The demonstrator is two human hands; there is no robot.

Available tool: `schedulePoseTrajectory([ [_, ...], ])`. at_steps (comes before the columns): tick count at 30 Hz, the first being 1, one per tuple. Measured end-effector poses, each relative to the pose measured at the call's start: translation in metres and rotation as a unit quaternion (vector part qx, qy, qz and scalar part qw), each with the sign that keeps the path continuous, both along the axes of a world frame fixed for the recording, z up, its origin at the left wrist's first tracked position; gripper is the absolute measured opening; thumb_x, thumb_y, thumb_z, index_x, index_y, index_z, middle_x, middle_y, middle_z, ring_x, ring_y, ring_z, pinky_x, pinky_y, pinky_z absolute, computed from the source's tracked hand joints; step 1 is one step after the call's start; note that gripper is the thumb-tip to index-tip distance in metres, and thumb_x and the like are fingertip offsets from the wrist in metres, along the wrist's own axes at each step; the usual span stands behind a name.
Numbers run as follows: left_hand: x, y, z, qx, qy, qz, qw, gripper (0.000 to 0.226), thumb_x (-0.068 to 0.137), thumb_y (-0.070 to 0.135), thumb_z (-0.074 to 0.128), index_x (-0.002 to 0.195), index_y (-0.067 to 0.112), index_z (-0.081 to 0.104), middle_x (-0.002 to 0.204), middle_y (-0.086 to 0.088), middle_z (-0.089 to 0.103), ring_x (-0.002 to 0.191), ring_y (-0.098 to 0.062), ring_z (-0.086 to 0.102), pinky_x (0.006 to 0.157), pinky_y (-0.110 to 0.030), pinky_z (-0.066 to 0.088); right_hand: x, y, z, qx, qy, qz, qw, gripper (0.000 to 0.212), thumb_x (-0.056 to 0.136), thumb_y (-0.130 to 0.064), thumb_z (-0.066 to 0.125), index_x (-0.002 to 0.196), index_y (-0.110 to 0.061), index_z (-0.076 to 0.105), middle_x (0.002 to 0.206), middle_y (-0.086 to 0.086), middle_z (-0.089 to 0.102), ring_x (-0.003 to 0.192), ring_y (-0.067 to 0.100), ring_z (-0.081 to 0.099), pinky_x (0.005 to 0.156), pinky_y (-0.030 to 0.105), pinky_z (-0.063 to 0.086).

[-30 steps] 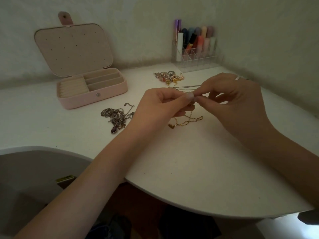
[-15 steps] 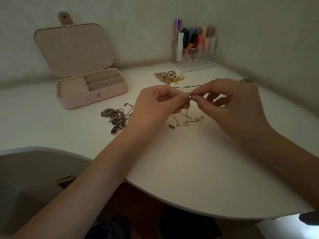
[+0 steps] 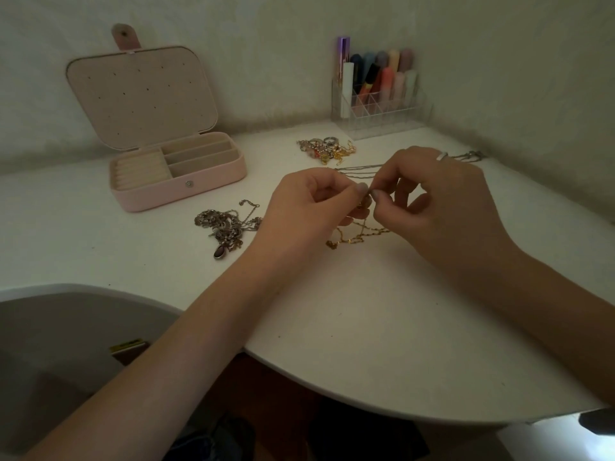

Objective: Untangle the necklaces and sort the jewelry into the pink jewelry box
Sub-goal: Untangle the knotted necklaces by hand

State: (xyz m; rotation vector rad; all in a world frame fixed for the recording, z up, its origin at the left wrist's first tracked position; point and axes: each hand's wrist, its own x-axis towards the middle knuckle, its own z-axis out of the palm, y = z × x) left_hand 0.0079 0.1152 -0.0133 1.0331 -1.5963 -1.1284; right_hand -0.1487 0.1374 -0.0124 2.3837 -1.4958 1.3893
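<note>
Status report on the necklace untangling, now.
Left hand and right hand both pinching gold chain at knot. Pink jewelry box open, compartments look empty. Silver tangle untouched. Nothing obstructing.

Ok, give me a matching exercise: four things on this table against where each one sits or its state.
1. pink jewelry box
2. clear plastic organizer of pens
3. tangled silver chain pile
4. thin gold chain

a. beside the left wrist
b. at the back wall
c. lid open
d. hanging from both hands' pinch

Pairs: 1-c, 2-b, 3-a, 4-d
</note>
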Motion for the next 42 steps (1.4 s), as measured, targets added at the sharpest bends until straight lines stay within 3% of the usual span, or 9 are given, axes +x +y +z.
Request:
schedulePoseTrajectory([
  [6,-0.0010,0.0013,0.0035,0.053,0.037,-0.032,0.997,0.020,0.094,0.011,0.053,0.078,0.009,0.066,0.070,-0.003,0.070,0.069,-0.014,0.069,0.070,-0.025,0.055,-0.0024,-0.0011,0.0004,-0.002,-0.006,-0.002,1.000,0.002,0.080,-0.012,0.059,0.079,-0.012,0.060,0.075,-0.009,0.055,0.072,0.014,0.055,0.057,0.012,0.041],
  [10,-0.0009,0.0031,0.0060,0.075,0.053,-0.044,0.995,0.016,0.094,0.013,0.053,0.087,0.007,0.065,0.067,-0.006,0.069,0.062,-0.015,0.067,0.063,-0.023,0.054,-0.0027,-0.0022,-0.0007,-0.012,0.000,-0.006,1.000,0.003,0.082,-0.012,0.060,0.079,-0.013,0.061,0.076,-0.008,0.056,0.071,0.013,0.055,0.057,0.011,0.040],
  [15,0.0026,0.0014,0.0025,-0.002,-0.009,-0.005,1.000,0.009,0.086,0.020,0.067,0.088,0.013,0.072,0.052,0.007,0.054,0.049,-0.007,0.048,0.053,-0.021,0.046,-0.0028,-0.0023,-0.0011,-0.031,0.025,-0.015,0.999,0.003,0.082,-0.013,0.060,0.080,-0.012,0.062,0.077,-0.006,0.056,0.069,0.011,0.053,0.056,0.016,0.043],
  [17,0.0042,0.0003,0.0023,-0.024,-0.015,0.011,1.000,0.005,0.083,0.020,0.070,0.083,0.016,0.073,0.048,0.007,0.042,0.047,-0.007,0.040,0.051,-0.021,0.042,-0.0028,-0.0019,-0.0011,-0.037,0.031,-0.017,0.999,0.003,0.082,-0.014,0.060,0.081,-0.012,0.062,0.077,-0.006,0.056,0.067,0.011,0.053,0.056,0.020,0.045],
  [22,0.0041,0.0002,0.0025,-0.032,-0.012,0.013,0.999,0.006,0.083,0.015,0.071,0.077,0.016,0.073,0.044,0.008,0.034,0.042,-0.005,0.033,0.047,-0.018,0.036,-0.0023,-0.0011,-0.0014,-0.048,0.052,-0.014,0.997,0.005,0.084,-0.014,0.058,0.082,-0.012,0.062,0.079,-0.009,0.053,0.065,0.009,0.051,0.056,0.026,0.048],
  [30,0.0028,-0.0010,0.0025,-0.024,-0.007,0.004,1.000,0.012,0.083,0.008,0.068,0.073,0.013,0.070,0.046,0.005,0.032,0.040,-0.005,0.029,0.043,-0.016,0.032,-0.0007,0.0000,-0.0018,-0.072,0.106,-0.005,0.992,0.015,0.086,-0.020,0.050,0.082,-0.010,0.060,0.083,-0.008,0.051,0.063,0.012,0.051,0.053,0.040,0.049],
  [42,0.0015,-0.0008,0.0017,-0.031,-0.015,0.015,0.999,0.010,0.078,0.004,0.067,0.071,0.011,0.068,0.048,0.003,0.037,0.042,-0.008,0.032,0.044,-0.017,0.032,0.0020,0.0008,-0.0027,-0.053,0.086,-0.002,0.995,0.013,0.082,-0.020,0.050,0.081,-0.011,0.059,0.081,-0.007,0.052,0.063,0.010,0.050,0.054,0.033,0.049],
])
